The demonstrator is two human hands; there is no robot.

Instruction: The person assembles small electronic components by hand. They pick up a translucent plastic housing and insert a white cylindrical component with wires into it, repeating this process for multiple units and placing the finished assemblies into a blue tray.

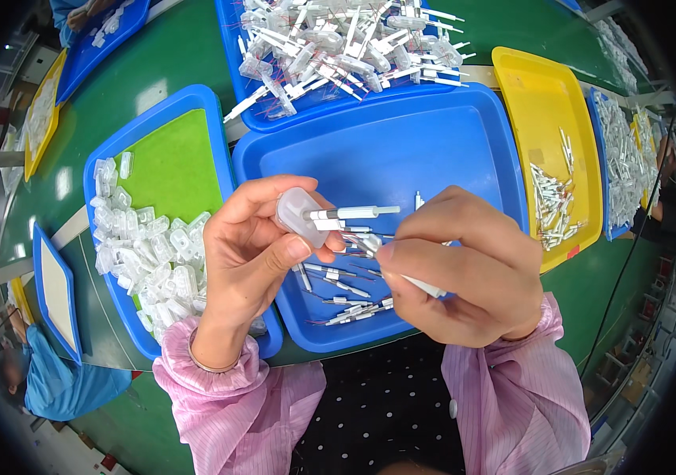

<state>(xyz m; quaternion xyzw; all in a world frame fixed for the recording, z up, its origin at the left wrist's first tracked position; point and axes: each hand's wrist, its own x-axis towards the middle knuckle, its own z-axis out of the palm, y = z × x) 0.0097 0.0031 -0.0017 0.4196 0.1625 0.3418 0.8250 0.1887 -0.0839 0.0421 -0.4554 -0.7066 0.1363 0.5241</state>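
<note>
My left hand (255, 237) is closed, pinching a translucent oval plastic housing (298, 212) between thumb and fingers. A slim white tube part (354, 212) sticks out of the housing toward the right. Close beside it, my right hand (465, 265) is closed around a slender white part (423, 286). A shiny end (370, 244) and thin wires show near its fingertips. My right fingers partly hide where the pieces meet. Both hands are above a blue tray (465, 150), in which several loose white tube parts with thin wires (346, 305) lie.
To the left, a blue tray (213, 119) has a green bottom and a heap of clear plastic covers (156, 257). Behind lies a pile of wired white assemblies (346, 47). A yellow tray (548, 87) on the right holds small white parts (552, 210). Co-workers appear at the edges.
</note>
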